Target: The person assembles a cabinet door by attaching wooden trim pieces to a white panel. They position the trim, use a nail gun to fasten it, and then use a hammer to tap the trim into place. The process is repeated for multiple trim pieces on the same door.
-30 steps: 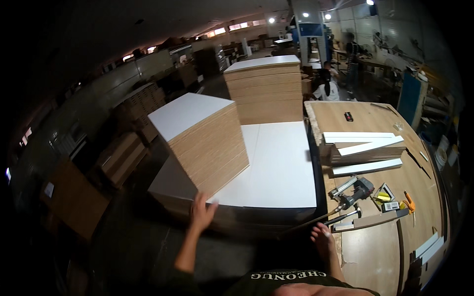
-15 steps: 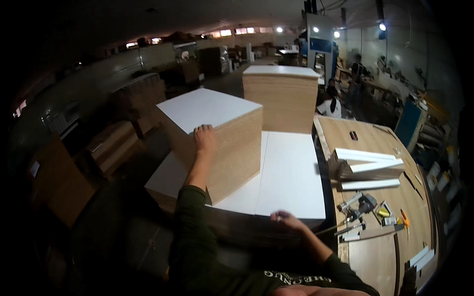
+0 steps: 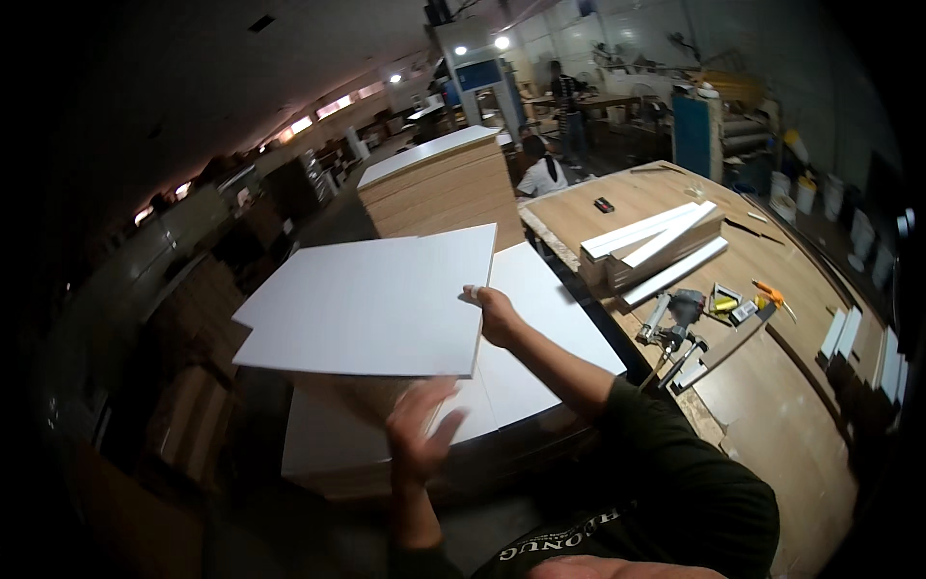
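Note:
A white-faced board [image 3: 371,304] lies turned over the top of a stack of boards, its near right corner jutting out past the stack. My right hand [image 3: 494,314] is closed on the board's right edge, thumb on the white face. Just below the near edge is my left hand [image 3: 420,431], slightly blurred, with thumb and fingers apart and nothing in it. Under the board, the brown side of the stack [image 3: 352,396] shows only in part. White panels [image 3: 540,328] form the surface beneath the stack.
A taller stack of boards [image 3: 444,188] stands behind. On the wooden workbench [image 3: 772,405] to the right lie white-edged strips [image 3: 656,241], a nail gun [image 3: 683,309], an orange-handled tool [image 3: 772,294] and a small black-and-red item [image 3: 604,205]. A seated person [image 3: 542,174] and a standing person [image 3: 567,106] are beyond.
My right hand has come up and taken the top board's right edge. The board has turned and slid nearer. My left hand has left the stack's top edge. The view has swung right.

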`<act>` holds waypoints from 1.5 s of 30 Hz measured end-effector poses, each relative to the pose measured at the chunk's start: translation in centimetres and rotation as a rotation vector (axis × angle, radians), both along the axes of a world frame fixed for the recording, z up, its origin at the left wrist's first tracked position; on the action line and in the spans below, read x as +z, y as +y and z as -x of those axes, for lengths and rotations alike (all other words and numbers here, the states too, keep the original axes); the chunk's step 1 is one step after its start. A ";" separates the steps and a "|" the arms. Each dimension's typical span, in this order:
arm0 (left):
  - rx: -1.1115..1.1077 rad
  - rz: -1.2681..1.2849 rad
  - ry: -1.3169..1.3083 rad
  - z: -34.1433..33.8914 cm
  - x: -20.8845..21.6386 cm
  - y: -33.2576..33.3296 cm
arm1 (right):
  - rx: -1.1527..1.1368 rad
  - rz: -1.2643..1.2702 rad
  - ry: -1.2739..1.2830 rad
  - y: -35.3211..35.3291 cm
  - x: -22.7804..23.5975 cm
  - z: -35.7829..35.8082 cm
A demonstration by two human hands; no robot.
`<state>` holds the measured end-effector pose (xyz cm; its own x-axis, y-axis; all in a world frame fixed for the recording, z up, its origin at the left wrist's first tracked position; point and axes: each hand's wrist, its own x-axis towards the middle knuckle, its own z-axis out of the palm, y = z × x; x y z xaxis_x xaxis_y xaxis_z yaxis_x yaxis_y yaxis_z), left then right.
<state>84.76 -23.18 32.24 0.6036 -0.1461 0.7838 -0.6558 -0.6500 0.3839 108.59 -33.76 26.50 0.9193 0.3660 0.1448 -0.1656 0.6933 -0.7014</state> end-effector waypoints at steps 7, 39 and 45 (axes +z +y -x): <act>-0.221 1.371 0.261 1.9 -8.0 9.6 | -0.084 0.220 0.058 -13.6 1.9 6.1; -0.765 0.557 1.932 -8.8 -33.4 -40.8 | -1.409 1.182 1.058 -60.1 -28.1 64.8; -0.804 0.035 1.885 -11.9 -36.7 -43.9 | -1.414 1.336 1.110 -65.5 -25.9 59.8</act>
